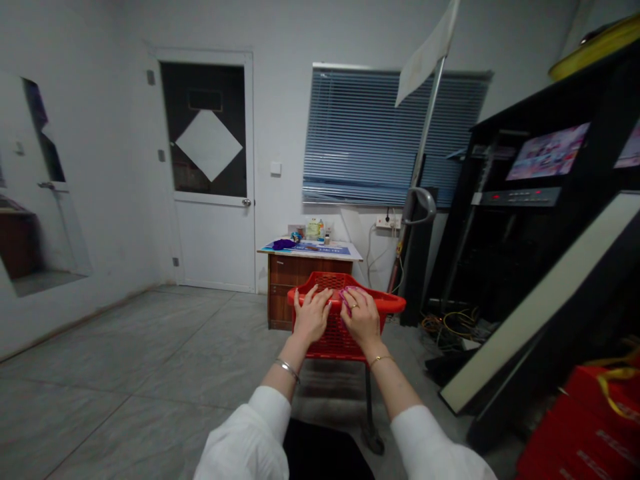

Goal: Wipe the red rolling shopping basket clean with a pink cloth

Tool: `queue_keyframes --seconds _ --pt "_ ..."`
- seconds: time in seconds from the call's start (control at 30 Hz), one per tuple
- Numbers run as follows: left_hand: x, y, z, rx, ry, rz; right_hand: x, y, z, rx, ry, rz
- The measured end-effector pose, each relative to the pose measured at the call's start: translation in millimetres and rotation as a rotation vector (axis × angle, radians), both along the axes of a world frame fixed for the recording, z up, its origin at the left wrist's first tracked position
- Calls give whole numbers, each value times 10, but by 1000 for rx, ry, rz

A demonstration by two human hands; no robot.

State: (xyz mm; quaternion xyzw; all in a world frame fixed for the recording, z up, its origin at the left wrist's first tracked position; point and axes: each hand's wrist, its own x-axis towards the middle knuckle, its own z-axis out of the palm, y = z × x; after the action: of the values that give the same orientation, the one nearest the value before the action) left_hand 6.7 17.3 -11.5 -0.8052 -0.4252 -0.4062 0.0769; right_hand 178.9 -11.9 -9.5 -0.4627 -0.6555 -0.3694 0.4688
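A red plastic basket on a wheeled stand stands straight ahead of me on the tiled floor. My left hand rests on its near rim with the fingers stretched out and slightly spread. My right hand lies beside it on the same rim, fingers curled over a small pink object whose nature I cannot make out. Both arms wear white sleeves, each wrist a thin bracelet.
Behind the basket is a small wooden desk with bottles and papers. A white door is at the back left, a window with blinds at the back. Dark shelving, a leaning panel, cables and red boxes crowd the right.
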Motion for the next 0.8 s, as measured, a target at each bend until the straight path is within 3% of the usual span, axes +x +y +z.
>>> queue_keyframes --seconds 0.1,0.27,0.47,0.57,0.67,0.8 --pt "-32 17 -5 -13 12 -4 89 5 12 -27 54 8" --pt "-27 24 -11 -16 -4 -1 223 20 10 11 271 -124" --pt "-47 27 -3 -13 6 -6 -60 24 14 -48 11 36" --pt "-57 18 8 -26 2 -13 107 21 34 -57 77 10" --pt "-21 5 8 -28 -21 -12 205 19 47 -7 239 -101" --pt "9 19 -9 -7 -13 8 -40 34 52 -26 148 -64"
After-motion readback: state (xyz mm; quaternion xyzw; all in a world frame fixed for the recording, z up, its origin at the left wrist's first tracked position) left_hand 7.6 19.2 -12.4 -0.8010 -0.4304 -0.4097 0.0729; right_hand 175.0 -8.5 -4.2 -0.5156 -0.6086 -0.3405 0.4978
